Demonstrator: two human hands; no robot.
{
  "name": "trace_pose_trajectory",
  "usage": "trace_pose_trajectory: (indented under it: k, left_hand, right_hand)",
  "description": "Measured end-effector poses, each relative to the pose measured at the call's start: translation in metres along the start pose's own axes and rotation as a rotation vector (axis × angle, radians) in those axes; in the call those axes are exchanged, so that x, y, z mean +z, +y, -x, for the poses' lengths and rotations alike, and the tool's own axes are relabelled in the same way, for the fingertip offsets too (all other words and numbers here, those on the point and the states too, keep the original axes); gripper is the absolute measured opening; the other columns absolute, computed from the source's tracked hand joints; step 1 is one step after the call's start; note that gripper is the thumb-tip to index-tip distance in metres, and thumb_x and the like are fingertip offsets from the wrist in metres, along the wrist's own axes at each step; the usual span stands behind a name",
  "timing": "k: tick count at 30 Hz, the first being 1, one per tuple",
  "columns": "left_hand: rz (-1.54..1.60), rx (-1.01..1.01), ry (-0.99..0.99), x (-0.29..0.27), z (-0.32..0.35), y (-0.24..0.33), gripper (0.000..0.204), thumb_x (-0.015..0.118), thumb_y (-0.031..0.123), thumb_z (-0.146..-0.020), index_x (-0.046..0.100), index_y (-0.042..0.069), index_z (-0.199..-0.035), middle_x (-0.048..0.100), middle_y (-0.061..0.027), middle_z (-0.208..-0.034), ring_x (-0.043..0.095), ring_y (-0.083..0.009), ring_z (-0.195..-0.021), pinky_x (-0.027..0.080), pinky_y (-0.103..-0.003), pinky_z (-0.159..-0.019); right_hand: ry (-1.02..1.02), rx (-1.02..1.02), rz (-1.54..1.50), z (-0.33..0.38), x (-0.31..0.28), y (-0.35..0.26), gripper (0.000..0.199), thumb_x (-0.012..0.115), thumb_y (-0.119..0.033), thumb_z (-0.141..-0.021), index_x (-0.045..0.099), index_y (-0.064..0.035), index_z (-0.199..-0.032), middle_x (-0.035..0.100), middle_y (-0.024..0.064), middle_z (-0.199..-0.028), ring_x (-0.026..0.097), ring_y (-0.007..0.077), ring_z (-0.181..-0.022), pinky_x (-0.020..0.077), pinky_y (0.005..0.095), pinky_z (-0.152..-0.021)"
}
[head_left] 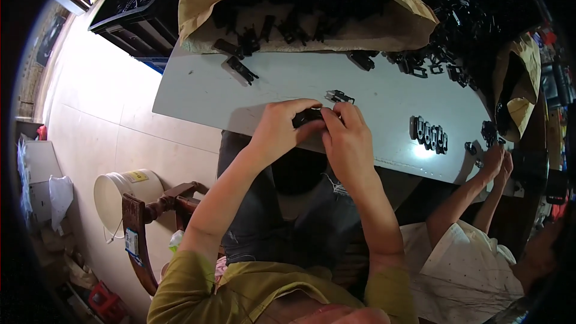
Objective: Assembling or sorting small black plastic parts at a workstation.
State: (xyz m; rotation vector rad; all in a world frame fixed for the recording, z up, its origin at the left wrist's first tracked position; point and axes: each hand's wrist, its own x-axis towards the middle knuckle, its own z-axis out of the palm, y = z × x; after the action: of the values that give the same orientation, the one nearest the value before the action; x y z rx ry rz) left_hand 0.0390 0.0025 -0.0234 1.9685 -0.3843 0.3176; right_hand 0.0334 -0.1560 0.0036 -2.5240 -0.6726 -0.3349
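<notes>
Pale tabletop [240,93] is seen running from upper left to right, near edge passing just under the hands. A large brown paper sack [312,15] is laid open at the far edge, black parts spilled from its mouth; a black crate [141,0] is set to its left. More black parts are heaped at far right. Open bare surface is left between the sack and the hands, widest on the left side.

A white bucket [120,195] and a wooden chair [147,222] are placed on the floor at the person's left.

Left hand [282,126] and right hand [347,141] are brought together at the near edge, fingers curled shut around one small black part [306,117], mostly hidden between them. A loose black clip [339,96] lies just beyond the fingertips. A row of assembled black pieces [428,134] is lined up to the right, well apart.

A co-worker's hands [497,165] are seen at the right corner.
</notes>
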Motion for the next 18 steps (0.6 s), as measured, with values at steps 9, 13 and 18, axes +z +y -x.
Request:
trace_pose_trajectory:
  k: [9,13,18]
  left_hand:
    - [0.390,-0.221,-0.221,-0.014,0.005,0.010,0.023,0.068,0.011,-0.084,0.066,0.002,-0.105,0.066,-0.0016,-0.088,0.047,-0.0028,-0.053,0.038,-0.017,-0.049]
    - [0.400,-0.260,-0.232,-0.025,0.018,0.016,0.023,0.069,0.010,-0.083,0.066,0.002,-0.104,0.067,-0.0030,-0.090,0.055,-0.0062,-0.060,0.044,-0.020,-0.056]
    - [0.073,-0.080,-0.415,-0.029,0.040,0.035,0.029,0.074,0.014,-0.076,0.067,0.006,-0.103,0.069,-0.0098,-0.090,0.066,-0.0249,-0.083,0.051,-0.031,-0.076]
  right_hand:
    - [-0.212,0.408,-0.815,0.018,-0.007,0.025,0.021,0.074,-0.005,-0.076,0.061,-0.0009,-0.092,0.059,-0.0004,-0.080,0.051,0.0045,-0.072,0.0404,0.0188,-0.057]
    - [-0.321,0.204,-0.774,-0.005,-0.021,0.043,0.019,0.070,-0.006,-0.080,0.062,-0.0011,-0.096,0.060,0.0017,-0.086,0.053,0.0064,-0.072,0.0417,0.0196,-0.059]
    - [0.213,-0.084,0.287,-0.047,-0.008,0.086,0.035,0.055,0.008,-0.075,0.063,-0.0025,-0.107,0.058,0.0106,-0.110,0.059,0.0281,-0.086,0.0493,0.0364,-0.073]
